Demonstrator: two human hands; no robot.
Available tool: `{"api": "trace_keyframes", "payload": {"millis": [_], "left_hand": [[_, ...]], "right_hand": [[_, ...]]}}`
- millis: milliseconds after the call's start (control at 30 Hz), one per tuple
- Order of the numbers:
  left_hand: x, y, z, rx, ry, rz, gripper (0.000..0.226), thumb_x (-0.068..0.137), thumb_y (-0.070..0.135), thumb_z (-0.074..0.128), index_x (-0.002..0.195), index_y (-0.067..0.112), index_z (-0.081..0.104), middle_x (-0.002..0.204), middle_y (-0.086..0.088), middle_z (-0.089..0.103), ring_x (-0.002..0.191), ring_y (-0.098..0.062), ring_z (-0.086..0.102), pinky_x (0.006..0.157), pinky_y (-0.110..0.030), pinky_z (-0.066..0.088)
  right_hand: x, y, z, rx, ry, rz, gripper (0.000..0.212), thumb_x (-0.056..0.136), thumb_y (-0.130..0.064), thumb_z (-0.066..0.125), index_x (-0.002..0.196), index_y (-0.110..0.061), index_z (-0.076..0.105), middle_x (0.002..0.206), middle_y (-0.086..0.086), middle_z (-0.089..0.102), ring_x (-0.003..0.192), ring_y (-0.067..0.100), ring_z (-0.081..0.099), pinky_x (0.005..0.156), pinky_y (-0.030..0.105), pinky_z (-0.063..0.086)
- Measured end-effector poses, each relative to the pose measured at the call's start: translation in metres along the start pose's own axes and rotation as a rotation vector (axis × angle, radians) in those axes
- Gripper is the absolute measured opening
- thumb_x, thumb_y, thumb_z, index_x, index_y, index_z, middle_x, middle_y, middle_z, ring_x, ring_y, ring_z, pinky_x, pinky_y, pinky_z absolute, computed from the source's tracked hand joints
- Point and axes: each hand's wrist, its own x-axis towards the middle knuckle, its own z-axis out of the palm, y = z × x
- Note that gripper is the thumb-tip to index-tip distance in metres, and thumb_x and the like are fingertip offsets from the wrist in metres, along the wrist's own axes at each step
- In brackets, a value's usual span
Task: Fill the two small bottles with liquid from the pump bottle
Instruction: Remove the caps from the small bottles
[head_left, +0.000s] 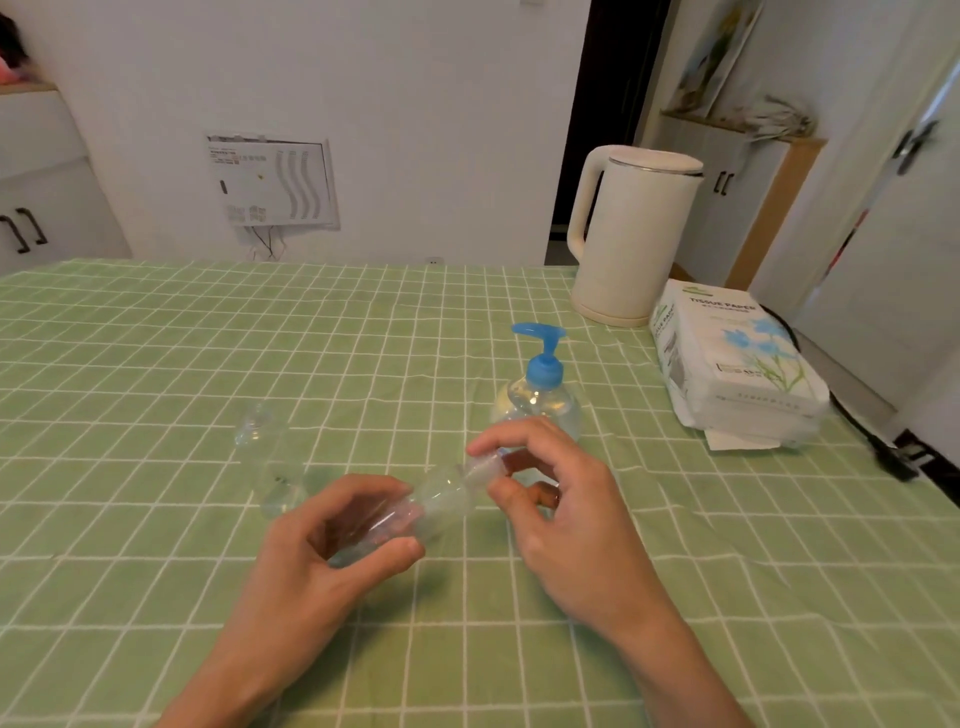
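Note:
A clear small bottle (436, 499) is held tilted above the green checked tablecloth. My left hand (332, 551) grips its body, and my right hand (550, 499) pinches its clear cap (483, 467) at the neck end. A second clear small bottle (270, 457) stands on the cloth to the left, just beyond my left hand. The pump bottle (540, 395), clear with a blue pump head, stands right behind my right hand and is partly filled with clear liquid.
A cream electric kettle (631, 234) stands at the far right of the table (156, 364). A pack of tissue paper (737, 364) lies beside it near the right edge, with a black cable (883, 452) past it.

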Motion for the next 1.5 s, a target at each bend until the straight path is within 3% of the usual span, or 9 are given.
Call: {"api": "trace_keyframes", "payload": {"millis": [167, 300, 433, 533, 667, 833, 967, 1233, 1500], "left_hand": [[0.0, 0.001, 0.0, -0.032, -0.005, -0.015, 0.052, 0.07, 0.052, 0.089, 0.115, 0.031, 0.074, 0.115, 0.002, 0.08, 0.11, -0.016, 0.075, 0.098, -0.024, 0.055], [-0.001, 0.003, 0.001, -0.008, -0.012, -0.009, 0.046, 0.069, 0.048, 0.087, 0.112, 0.035, 0.074, 0.113, 0.003, 0.08, 0.108, -0.015, 0.076, 0.097, -0.02, 0.055], [-0.001, 0.004, 0.0, -0.033, -0.008, -0.021, 0.053, 0.068, 0.059, 0.088, 0.113, 0.035, 0.074, 0.114, 0.003, 0.08, 0.11, -0.015, 0.075, 0.098, -0.022, 0.054], [-0.001, 0.002, -0.001, -0.045, -0.001, -0.03, 0.057, 0.067, 0.063, 0.088, 0.115, 0.037, 0.074, 0.118, 0.003, 0.079, 0.113, -0.016, 0.074, 0.101, -0.023, 0.053], [-0.001, -0.005, -0.003, -0.054, 0.011, -0.039, 0.059, 0.065, 0.061, 0.09, 0.117, 0.037, 0.074, 0.119, 0.002, 0.079, 0.115, -0.019, 0.074, 0.101, -0.031, 0.057], [0.0, -0.008, -0.003, -0.075, 0.022, -0.034, 0.064, 0.064, 0.061, 0.091, 0.118, 0.032, 0.074, 0.115, 0.0, 0.08, 0.111, -0.019, 0.076, 0.096, -0.024, 0.056], [0.001, -0.01, -0.003, -0.091, 0.036, -0.031, 0.068, 0.063, 0.061, 0.091, 0.12, 0.028, 0.073, 0.115, 0.0, 0.08, 0.111, -0.019, 0.076, 0.097, -0.023, 0.056], [0.0, -0.003, 0.0, -0.121, 0.022, -0.037, 0.062, 0.066, 0.057, 0.091, 0.117, 0.027, 0.074, 0.116, -0.002, 0.08, 0.112, -0.019, 0.075, 0.095, -0.022, 0.057], [0.02, 0.01, 0.023, -0.273, 0.082, -0.044, 0.029, 0.084, 0.016, 0.084, 0.11, 0.025, 0.075, 0.119, -0.005, 0.078, 0.115, -0.02, 0.073, 0.088, -0.019, 0.058]], "right_hand": [[-0.002, 0.001, -0.002, 0.173, -0.115, 0.103, 0.042, 0.09, -0.03, 0.074, 0.127, -0.045, 0.06, 0.124, -0.016, 0.063, 0.105, 0.011, 0.068, 0.072, 0.023, 0.056], [-0.004, 0.003, 0.003, 0.077, -0.033, 0.15, 0.017, 0.093, -0.042, 0.071, 0.109, -0.034, 0.071, 0.091, -0.009, 0.072, 0.075, 0.015, 0.069, 0.066, 0.035, 0.059], [-0.002, 0.003, -0.003, 0.182, -0.002, 0.199, 0.018, 0.093, -0.041, 0.069, 0.103, -0.027, 0.071, 0.074, 0.0, 0.072, 0.054, 0.004, 0.062, 0.054, 0.018, 0.047], [0.001, 0.01, -0.026, 0.014, 0.254, 0.242, 0.029, 0.097, -0.046, 0.059, 0.088, -0.021, 0.068, 0.063, -0.007, 0.069, 0.045, -0.001, 0.055, 0.046, 0.012, 0.039], [0.0, 0.037, -0.064, -0.292, 0.516, 0.332, 0.038, 0.104, -0.043, 0.048, 0.081, -0.022, 0.069, 0.075, -0.013, 0.07, 0.065, -0.005, 0.061, 0.056, 0.006, 0.04], [-0.003, 0.063, -0.083, -0.457, 0.218, 0.532, 0.017, 0.103, -0.026, 0.056, 0.101, -0.029, 0.072, 0.096, -0.023, 0.065, 0.08, -0.015, 0.053, 0.062, 0.007, 0.032], [-0.005, 0.061, -0.083, -0.505, 0.188, 0.563, 0.019, 0.092, -0.024, 0.07, 0.11, -0.031, 0.068, 0.096, -0.018, 0.064, 0.085, -0.001, 0.06, 0.068, 0.018, 0.043], [-0.004, 0.059, -0.078, -0.51, 0.172, 0.583, 0.029, 0.089, -0.038, 0.075, 0.114, -0.027, 0.064, 0.104, -0.013, 0.067, 0.091, 0.005, 0.065, 0.082, 0.03, 0.054], [0.029, 0.03, -0.08, -0.08, 0.516, 0.374, 0.028, 0.098, -0.055, 0.054, 0.099, -0.034, 0.073, 0.098, -0.025, 0.073, 0.091, -0.011, 0.064, 0.084, 0.026, 0.051]]}}
